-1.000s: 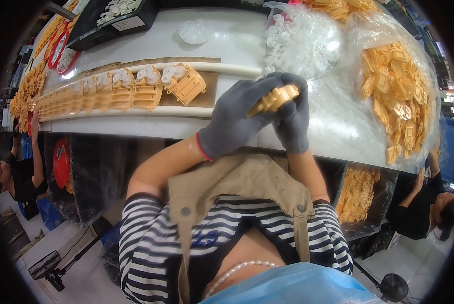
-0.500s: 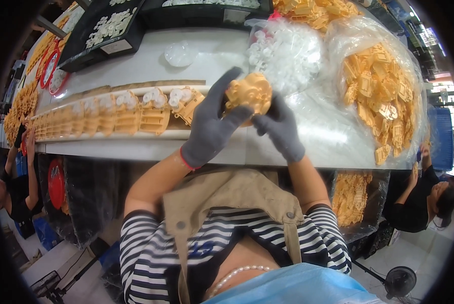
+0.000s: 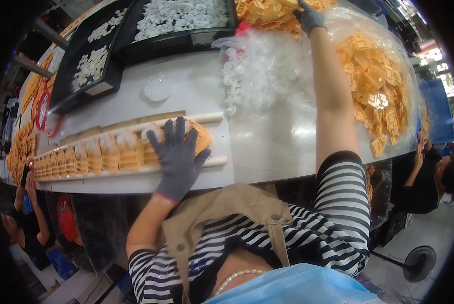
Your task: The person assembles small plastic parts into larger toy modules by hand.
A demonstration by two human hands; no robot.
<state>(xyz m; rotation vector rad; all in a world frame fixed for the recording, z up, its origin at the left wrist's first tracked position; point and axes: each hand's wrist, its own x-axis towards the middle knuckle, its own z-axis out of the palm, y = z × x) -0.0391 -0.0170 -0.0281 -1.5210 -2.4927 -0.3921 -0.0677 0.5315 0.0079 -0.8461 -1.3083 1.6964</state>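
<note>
- left hand (image 3: 177,158), grey glove, lies flat with fingers spread on the near end of the row of orange plastic parts (image 3: 110,152), pressing the last piece at about 3 o'clock of the row; nothing clamped in it
- row sits between two pale rails (image 3: 214,163) on the white table (image 3: 267,142), running from the glove out toward 9 o'clock; most pieces carry a whitish cap on top
- right hand (image 3: 308,16) stretched far out to 12 o'clock, down in the heap of loose orange parts (image 3: 376,86) in clear bags; fingers curled in the pile, cannot tell if they have closed on a piece
- bag of clear round caps (image 3: 260,76) sits at 1 o'clock of the left hand
- black trays of white pieces (image 3: 135,35) at 11 o'clock
- progress, as a judgement: long row already filled and capped, big heap of loose parts left, so plenty more to line up
</note>
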